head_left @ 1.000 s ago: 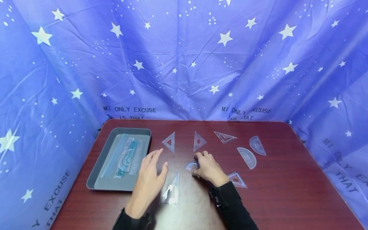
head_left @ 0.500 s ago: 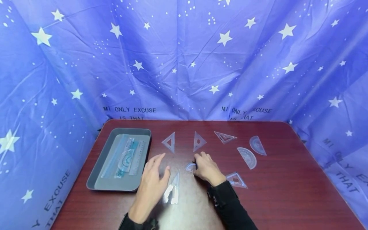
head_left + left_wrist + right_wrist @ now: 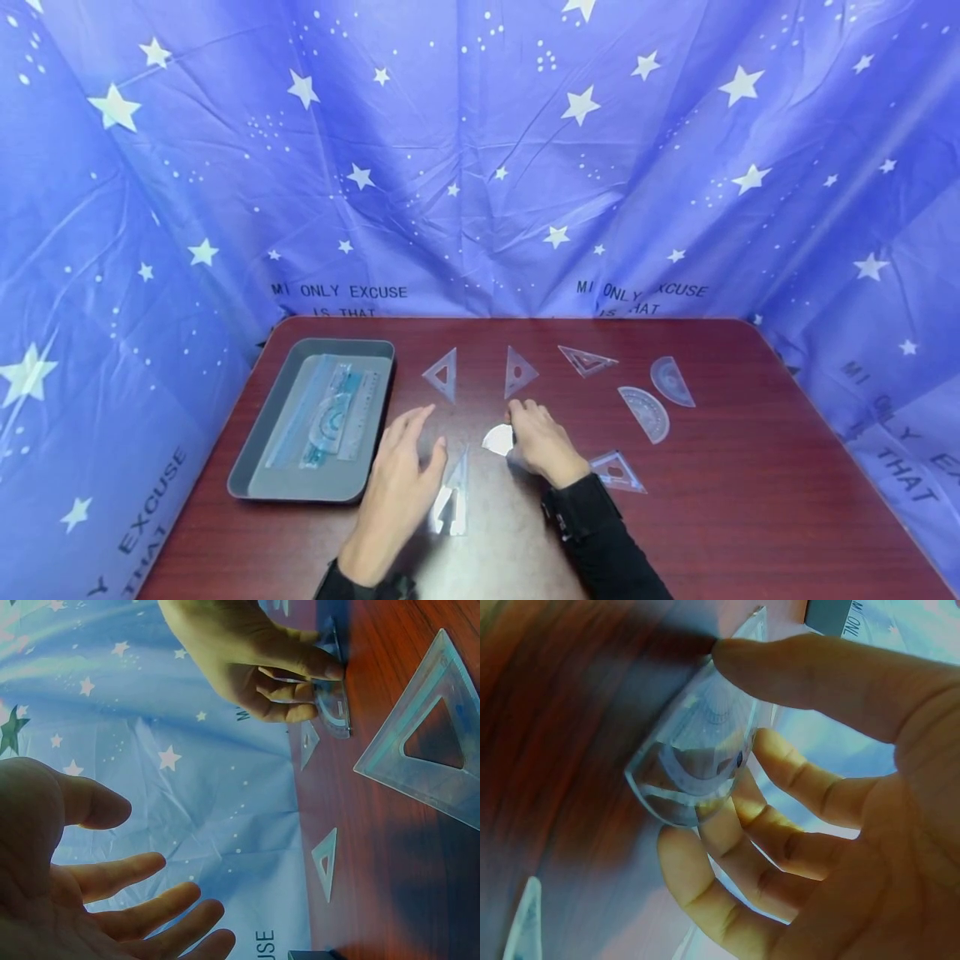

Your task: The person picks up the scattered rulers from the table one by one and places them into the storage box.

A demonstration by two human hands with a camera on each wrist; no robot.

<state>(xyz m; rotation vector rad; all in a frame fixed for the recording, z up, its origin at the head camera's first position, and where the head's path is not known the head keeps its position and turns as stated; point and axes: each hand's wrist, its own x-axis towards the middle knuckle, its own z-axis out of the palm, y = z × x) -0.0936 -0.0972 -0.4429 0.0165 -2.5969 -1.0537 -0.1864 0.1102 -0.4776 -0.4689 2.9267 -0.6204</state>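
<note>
My right hand (image 3: 546, 443) pinches a clear plastic protractor (image 3: 497, 439) at the middle of the table. In the right wrist view, the thumb lies at the straight edge of the protractor (image 3: 705, 742) and the fingers reach its curved side. The left wrist view shows it tilted up on edge, close to the tabletop; whether it touches the wood I cannot tell. My left hand (image 3: 397, 492) hovers between the tray and a clear set square (image 3: 461, 508), its fingers spread and holding nothing. That set square (image 3: 397, 727) lies flat, partly covered by glare in the head view.
A grey tray (image 3: 258, 417) at the left holds clear and teal rulers (image 3: 360, 417) and a protractor-like piece. Further set squares (image 3: 512, 385) lie at the back, and one (image 3: 632, 481) beside my right forearm. Two protractors (image 3: 645, 414) lie at the right. A starry curtain (image 3: 480, 167) surrounds the table.
My left hand has shifted slightly right and nearer the front. The right hand stays at the protractor, which has tilted and now reflects bright white. The other pieces have not moved.
</note>
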